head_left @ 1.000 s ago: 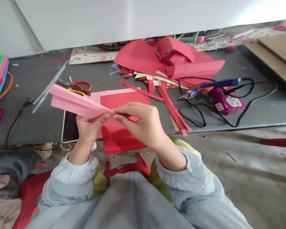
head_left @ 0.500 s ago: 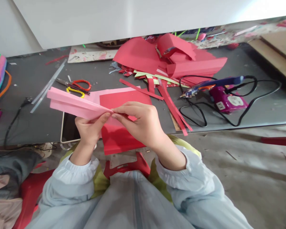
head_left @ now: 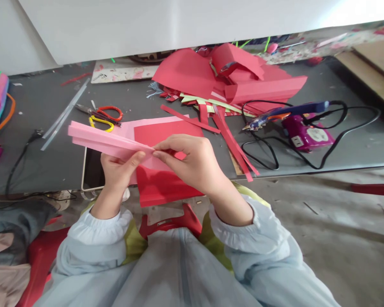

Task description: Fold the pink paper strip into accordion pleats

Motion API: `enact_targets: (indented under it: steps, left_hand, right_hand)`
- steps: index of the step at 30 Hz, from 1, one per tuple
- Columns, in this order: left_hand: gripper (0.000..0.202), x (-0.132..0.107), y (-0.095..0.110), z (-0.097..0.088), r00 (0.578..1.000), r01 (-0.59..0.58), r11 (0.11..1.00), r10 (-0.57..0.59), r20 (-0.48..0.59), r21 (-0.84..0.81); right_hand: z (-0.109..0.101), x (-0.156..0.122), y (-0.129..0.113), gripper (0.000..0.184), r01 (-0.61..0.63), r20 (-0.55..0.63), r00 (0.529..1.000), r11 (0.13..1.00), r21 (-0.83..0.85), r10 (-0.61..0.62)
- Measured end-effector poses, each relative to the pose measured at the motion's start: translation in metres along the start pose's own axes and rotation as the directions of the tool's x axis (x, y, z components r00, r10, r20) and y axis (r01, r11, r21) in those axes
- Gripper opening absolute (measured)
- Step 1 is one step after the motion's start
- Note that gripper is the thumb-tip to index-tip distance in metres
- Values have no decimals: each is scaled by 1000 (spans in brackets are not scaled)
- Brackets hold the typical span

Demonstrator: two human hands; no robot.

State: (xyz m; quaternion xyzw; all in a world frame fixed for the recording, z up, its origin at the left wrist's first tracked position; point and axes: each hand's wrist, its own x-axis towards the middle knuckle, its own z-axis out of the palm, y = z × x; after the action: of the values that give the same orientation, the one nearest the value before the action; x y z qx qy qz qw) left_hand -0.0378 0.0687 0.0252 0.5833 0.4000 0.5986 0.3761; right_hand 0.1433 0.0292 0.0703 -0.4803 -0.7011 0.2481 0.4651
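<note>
A: Your left hand (head_left: 118, 170) takes the folded pink paper (head_left: 105, 140) from underneath, grip closed on it with the thumb pressed to its near face; the paper runs as a long narrow wedge from your hands out toward 10 o'clock, held up off the surface (head_left: 45, 106)

B: Agreed; your right hand (head_left: 192, 164) meets it at the pointed end, grip narrow, thumb and forefinger pinching the tip of that same paper just beside your left thumb

A: Under your hands lies a red sheet (head_left: 166, 183), flat, its near edge hanging over the surface's rim toward 6 o'clock; a paler pink sheet (head_left: 131, 127) shows beneath its far left corner

B: At 9 o'clock from that sheet you have a tablet (head_left: 91, 170), dark screen up, partly under the pink sheet; at 11 o'clock of your hands lie scissors (head_left: 104, 117) with red and yellow handles, and clear sticks (head_left: 65, 113) just beyond them

A: At 2 o'clock a blue glue gun (head_left: 284, 113) rests by a purple box (head_left: 307, 136), black cord looping round both; loose red strips (head_left: 233, 145) lie between it and your right hand

B: And at 12 to 1 o'clock, well apart from your hands, sits a heap of red paper (head_left: 211, 76)
</note>
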Motion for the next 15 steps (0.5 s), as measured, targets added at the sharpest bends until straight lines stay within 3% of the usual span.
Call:
enact_targets:
  steps: [5, 12, 15]
  left_hand:
    - [33, 6, 6, -1, 985, 1, 997, -14, -172, -74]
    - [28, -1, 9, 4, 994, 98, 995, -98, -40, -14]
    - [31, 3, 9, 3, 990, 98, 994, -102, -102, -42]
  right_hand:
    - [-7, 2, 4, 9, -91, 137, 987, 996, 12, 88]
    - [-1, 1, 5, 17, -96, 159, 983, 995, 11, 93]
    - [2, 1, 7, 17, -93, 149, 984, 996, -19, 94]
